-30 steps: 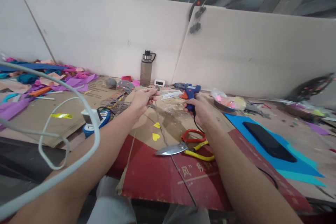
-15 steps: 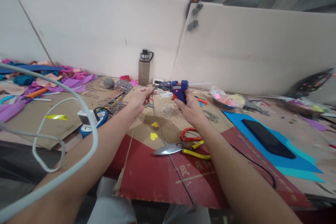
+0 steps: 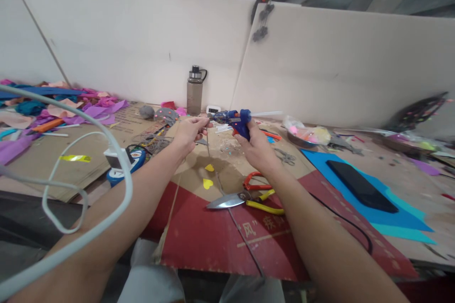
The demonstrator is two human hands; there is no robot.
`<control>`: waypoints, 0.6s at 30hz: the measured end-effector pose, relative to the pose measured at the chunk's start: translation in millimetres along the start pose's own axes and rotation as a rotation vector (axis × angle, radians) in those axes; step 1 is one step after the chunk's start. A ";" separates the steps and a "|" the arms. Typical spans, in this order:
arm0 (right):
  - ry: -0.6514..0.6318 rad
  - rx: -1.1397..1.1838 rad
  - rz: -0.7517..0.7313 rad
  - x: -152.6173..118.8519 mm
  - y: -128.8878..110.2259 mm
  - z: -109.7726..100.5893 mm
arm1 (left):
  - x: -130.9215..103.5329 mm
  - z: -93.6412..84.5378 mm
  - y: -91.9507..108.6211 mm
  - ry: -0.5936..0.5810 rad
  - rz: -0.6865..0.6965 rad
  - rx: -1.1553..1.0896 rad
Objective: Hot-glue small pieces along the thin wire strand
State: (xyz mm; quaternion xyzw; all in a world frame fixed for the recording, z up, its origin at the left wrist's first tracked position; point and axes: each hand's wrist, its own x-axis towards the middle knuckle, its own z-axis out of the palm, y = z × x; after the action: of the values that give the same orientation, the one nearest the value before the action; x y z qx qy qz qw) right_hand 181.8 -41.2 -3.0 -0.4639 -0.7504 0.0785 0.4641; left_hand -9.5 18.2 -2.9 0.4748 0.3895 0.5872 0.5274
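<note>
My right hand (image 3: 259, 144) is wrapped round the handle of a blue glue gun (image 3: 240, 122), whose nozzle points left and has a white glue stick (image 3: 268, 113) at its back. Close to the nozzle, my left hand (image 3: 192, 131) pinches the upper end of a thin grey cord (image 3: 236, 225) that hangs down and runs across the cardboard to its front edge. Red and yellow handled scissors (image 3: 234, 200) lie over the cord. Two yellow paper pieces (image 3: 208, 183) rest just above the blades.
A bottle (image 3: 195, 92) and small timer (image 3: 213, 110) stand by the white partition (image 3: 124, 42). A black phone (image 3: 360, 184) lies on blue sheets (image 3: 401, 220) at right. A white cable (image 3: 126, 170) loops at left, near a blue power socket (image 3: 137, 163).
The glue gun and my right hand have shifted slightly left and tilted a little. My left hand keeps its pinch beside the nozzle.
</note>
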 end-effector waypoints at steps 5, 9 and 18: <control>0.018 -0.011 -0.011 -0.4 -1.9 -0.8 | -2.3 1.8 2.2 -0.012 0.002 0.013; 0.007 -0.028 0.015 -0.1 -3.2 -0.8 | -4.2 2.8 3.8 0.001 0.007 0.005; 0.004 -0.042 0.030 -1.2 -4.8 -1.1 | -3.8 2.1 3.3 -0.024 0.025 0.002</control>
State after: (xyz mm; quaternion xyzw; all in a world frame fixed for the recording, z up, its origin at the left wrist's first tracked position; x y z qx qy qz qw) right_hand 179.9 -45.1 -0.5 -0.4851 -0.7439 0.0688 0.4545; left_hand -8.3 13.9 0.3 0.4870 0.3777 0.5875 0.5244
